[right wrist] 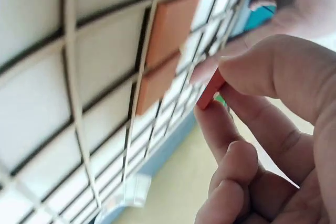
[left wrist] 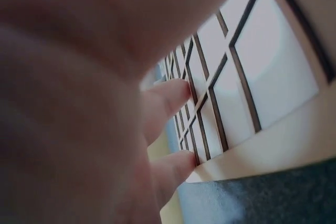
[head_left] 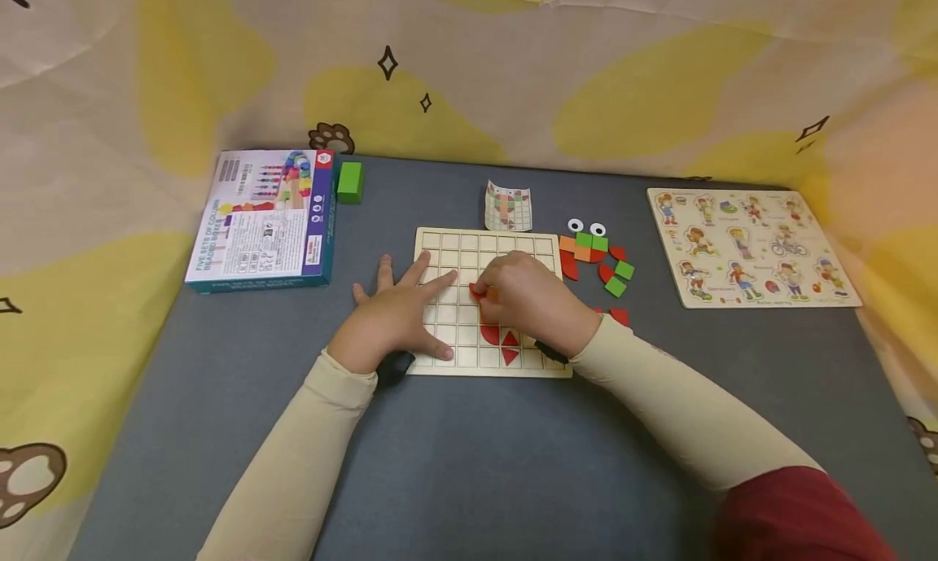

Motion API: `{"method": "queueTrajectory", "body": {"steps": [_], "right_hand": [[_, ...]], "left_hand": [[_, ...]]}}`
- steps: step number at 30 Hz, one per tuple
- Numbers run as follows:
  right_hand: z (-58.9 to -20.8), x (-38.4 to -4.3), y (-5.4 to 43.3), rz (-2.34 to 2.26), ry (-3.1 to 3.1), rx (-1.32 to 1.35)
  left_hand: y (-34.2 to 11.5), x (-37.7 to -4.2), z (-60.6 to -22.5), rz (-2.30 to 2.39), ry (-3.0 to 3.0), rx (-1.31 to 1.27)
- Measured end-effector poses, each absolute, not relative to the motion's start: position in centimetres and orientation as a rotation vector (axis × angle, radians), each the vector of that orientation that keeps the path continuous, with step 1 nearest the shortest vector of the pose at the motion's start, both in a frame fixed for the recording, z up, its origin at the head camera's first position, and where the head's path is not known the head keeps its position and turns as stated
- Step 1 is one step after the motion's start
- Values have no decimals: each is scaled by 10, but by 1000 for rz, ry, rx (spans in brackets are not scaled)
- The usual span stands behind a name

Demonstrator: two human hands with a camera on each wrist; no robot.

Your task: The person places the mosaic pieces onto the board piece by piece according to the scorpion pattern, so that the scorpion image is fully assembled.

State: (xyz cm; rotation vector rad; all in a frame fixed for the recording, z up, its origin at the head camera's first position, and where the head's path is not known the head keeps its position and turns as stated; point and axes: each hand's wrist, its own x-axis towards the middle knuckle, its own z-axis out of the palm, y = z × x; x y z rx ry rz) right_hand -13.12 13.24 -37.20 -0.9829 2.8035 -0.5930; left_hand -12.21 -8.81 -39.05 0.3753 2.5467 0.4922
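A wooden grid board (head_left: 467,356) lies in front of me. My left hand (head_left: 388,317) is spread over its left side, fingers straight and apart; in the left wrist view two fingertips (left wrist: 181,163) rest at the board's edge. My right hand (head_left: 538,300) pinches a small flat red piece (right wrist: 211,88) between thumb and fingers, close over the board. In the grid below that hand are a red quarter-circle piece (head_left: 489,335) and two red triangles (head_left: 510,355). Two orange squares (right wrist: 170,27) sit in one row of cells, partly hidden by the right hand in the head view.
Loose red, green (head_left: 615,287) and orange pieces and two white rings (head_left: 575,225) lie right of the board. A pattern card (head_left: 508,209) stands behind it. A box (head_left: 256,219) and green block (head_left: 350,182) are left; a picture puzzle board (head_left: 755,252) is right.
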Motion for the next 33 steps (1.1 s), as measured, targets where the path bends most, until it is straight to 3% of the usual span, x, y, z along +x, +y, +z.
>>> {"method": "queueTrajectory", "body": {"steps": [13, 23, 33], "right_hand": [[-386, -136, 119, -353, 2852, -1028], [-389, -120, 124, -90, 2972, -1139], [-391, -116, 131, -184, 2968, -1062]], "left_hand": [[-86, -122, -388, 468, 2540, 364], [-85, -122, -388, 461, 2539, 365], [-85, -123, -388, 454, 2540, 361]]}}
